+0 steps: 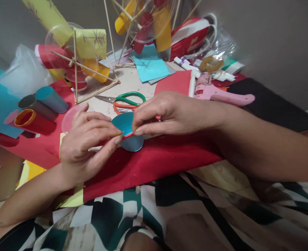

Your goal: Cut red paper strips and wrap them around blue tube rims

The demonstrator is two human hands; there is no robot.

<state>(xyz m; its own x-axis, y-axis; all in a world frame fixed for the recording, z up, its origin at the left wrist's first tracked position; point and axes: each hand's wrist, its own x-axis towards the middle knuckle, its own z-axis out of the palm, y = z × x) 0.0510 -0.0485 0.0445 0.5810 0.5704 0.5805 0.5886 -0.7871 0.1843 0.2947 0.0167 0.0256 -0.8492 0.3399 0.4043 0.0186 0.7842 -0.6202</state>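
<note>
Your left hand [88,143] and right hand [166,113] meet at frame centre. Thumb and forefinger of each are pinched shut on the near rim of the blue cup [124,123], and the other fingers curl loosely. The cup's hollow shows only its own blue paper. It lies tilted over a blue disc [134,143] on the red sheet [156,160]. Just behind it lie scissors [126,100], and a clear lid [68,120] sits beside your left knuckles. At the left, three paper tubes [42,125] lie on their sides, open ends towards you. A pink glue gun [222,94] rests at the upper right.
</note>
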